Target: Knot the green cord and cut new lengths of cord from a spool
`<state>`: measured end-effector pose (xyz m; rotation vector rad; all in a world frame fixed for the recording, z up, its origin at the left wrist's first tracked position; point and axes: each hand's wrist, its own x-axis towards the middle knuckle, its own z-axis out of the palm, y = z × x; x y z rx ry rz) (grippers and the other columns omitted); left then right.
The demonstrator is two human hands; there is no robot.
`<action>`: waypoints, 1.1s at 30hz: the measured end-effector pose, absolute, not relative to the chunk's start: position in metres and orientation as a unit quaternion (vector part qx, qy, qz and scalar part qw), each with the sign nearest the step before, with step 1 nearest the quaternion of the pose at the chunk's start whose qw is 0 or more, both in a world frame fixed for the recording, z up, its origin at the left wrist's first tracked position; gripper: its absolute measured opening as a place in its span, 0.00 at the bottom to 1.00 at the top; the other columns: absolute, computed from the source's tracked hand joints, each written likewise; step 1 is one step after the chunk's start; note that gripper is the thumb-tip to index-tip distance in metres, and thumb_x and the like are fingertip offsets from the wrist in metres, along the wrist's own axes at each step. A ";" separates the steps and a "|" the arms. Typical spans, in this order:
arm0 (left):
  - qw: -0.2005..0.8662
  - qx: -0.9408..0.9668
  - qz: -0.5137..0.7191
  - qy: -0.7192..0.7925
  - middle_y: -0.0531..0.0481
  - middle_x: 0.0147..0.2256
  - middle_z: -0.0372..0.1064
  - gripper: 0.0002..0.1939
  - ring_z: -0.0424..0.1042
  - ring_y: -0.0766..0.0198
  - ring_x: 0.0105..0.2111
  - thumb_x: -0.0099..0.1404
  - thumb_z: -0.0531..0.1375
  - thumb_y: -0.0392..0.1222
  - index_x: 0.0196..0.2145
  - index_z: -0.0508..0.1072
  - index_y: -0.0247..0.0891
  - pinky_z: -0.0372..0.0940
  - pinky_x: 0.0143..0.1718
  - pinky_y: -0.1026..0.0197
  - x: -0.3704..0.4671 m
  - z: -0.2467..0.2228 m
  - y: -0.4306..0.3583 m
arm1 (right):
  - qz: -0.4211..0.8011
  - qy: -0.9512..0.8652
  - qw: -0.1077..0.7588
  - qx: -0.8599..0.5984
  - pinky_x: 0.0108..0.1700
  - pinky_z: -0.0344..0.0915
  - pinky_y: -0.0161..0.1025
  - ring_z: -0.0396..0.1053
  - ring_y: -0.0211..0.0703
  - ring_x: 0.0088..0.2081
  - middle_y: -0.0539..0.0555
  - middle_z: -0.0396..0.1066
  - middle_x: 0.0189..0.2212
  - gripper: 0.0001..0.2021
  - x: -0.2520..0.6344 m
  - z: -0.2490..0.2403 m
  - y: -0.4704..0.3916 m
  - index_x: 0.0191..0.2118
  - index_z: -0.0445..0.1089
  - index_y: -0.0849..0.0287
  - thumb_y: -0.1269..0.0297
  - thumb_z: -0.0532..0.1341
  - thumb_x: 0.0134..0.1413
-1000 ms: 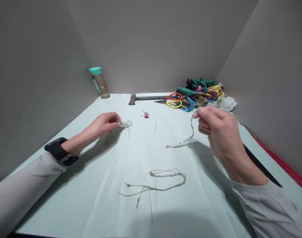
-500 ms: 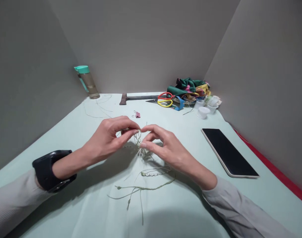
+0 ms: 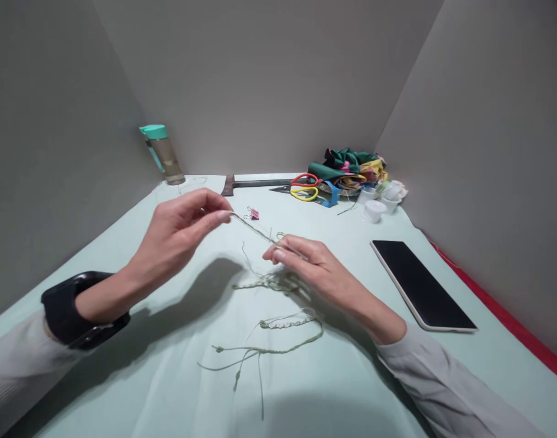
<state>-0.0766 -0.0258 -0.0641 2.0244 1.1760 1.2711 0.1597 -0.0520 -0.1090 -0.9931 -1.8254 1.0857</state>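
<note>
The left hand pinches a thin green cord between thumb and finger; the right hand grips it lower down, the cord slanting between them above the table. Nearer lies a knotted bracelet; beyond sit a pink clip and scissors.

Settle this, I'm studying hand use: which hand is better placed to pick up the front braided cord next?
Probably the right hand: it is nearer the front braided cord than the left hand is. Both hands pinch the held strand, so the right would release it first.
</note>
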 end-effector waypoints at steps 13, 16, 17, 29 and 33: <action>0.367 0.480 0.550 0.576 0.62 0.24 0.54 0.10 0.49 0.75 0.17 0.73 0.63 0.41 0.34 0.69 0.35 0.48 0.16 0.70 -0.144 -0.094 0.042 | 0.506 -0.505 0.576 -0.396 0.20 0.43 0.30 0.46 0.29 0.19 0.43 0.55 0.20 0.13 0.180 -0.105 -0.039 0.30 0.67 0.59 0.59 0.60 0.66; 0.388 0.460 0.556 0.574 0.60 0.26 0.57 0.07 0.52 0.75 0.18 0.74 0.62 0.41 0.39 0.71 0.34 0.50 0.16 0.71 -0.145 -0.090 0.040 | 0.531 -0.460 0.604 -0.377 0.21 0.46 0.28 0.46 0.28 0.20 0.43 0.55 0.21 0.12 0.180 -0.099 -0.039 0.30 0.68 0.61 0.63 0.60 0.65; 0.405 0.464 0.547 0.567 0.60 0.26 0.58 0.07 0.52 0.74 0.19 0.74 0.62 0.41 0.40 0.71 0.34 0.50 0.17 0.71 -0.141 -0.089 0.038 | 0.541 -0.443 0.612 -0.369 0.22 0.49 0.28 0.48 0.29 0.21 0.44 0.56 0.21 0.10 0.179 -0.098 -0.039 0.30 0.68 0.61 0.66 0.60 0.65; 0.541 0.662 0.260 0.450 0.49 0.33 0.74 0.14 0.62 0.66 0.28 0.59 0.70 0.49 0.38 0.80 0.37 0.57 0.29 0.62 -0.031 -0.099 -0.040 | 0.629 -0.305 0.642 -0.315 0.28 0.56 0.27 0.53 0.30 0.24 0.46 0.59 0.25 0.06 0.162 -0.102 -0.042 0.34 0.67 0.62 0.79 0.56 0.57; 0.520 0.711 0.241 0.406 0.51 0.35 0.75 0.11 0.67 0.62 0.32 0.57 0.70 0.47 0.34 0.78 0.40 0.62 0.38 0.57 -0.014 -0.106 -0.040 | 0.643 -0.294 0.642 -0.297 0.28 0.57 0.29 0.52 0.31 0.25 0.47 0.58 0.27 0.06 0.160 -0.106 -0.045 0.34 0.67 0.61 0.78 0.59 0.54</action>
